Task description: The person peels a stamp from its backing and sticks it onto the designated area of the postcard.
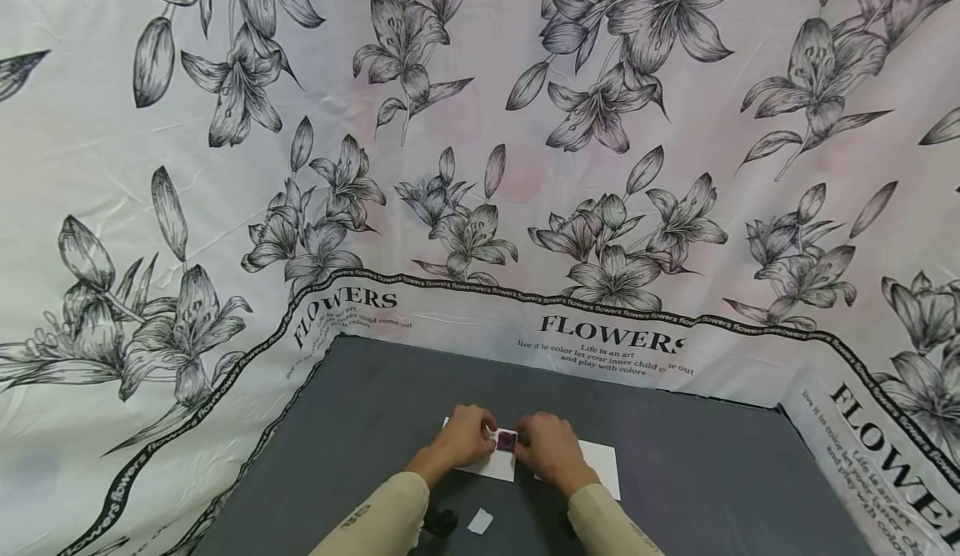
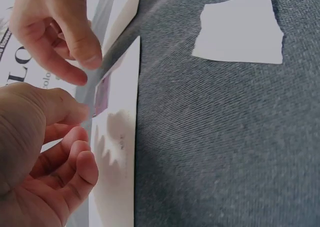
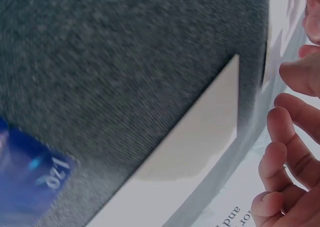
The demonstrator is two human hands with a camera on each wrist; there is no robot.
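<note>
A small purple stamp (image 1: pixel 507 440) lies at the upper right corner of a white envelope or card (image 1: pixel 491 465) on the grey table. My left hand (image 1: pixel 468 437) has its thumb and index finger at the stamp's left edge and seems to pinch it; the index fingertip is hidden. In the left wrist view the stamp (image 2: pixel 102 94) sits close against the left thumb. My right hand (image 1: pixel 553 449) hovers just right of the stamp, thumb and index finger apart. A second white card (image 1: pixel 600 468) lies partly under the right hand.
A torn scrap of white paper (image 1: pixel 480 521) lies nearer to me, between the forearms. In the right wrist view a shiny blue packet (image 3: pixel 30 182) lies at the lower left. Flower-printed cloth (image 1: pixel 480 122) hangs behind the grey table (image 1: pixel 712 473).
</note>
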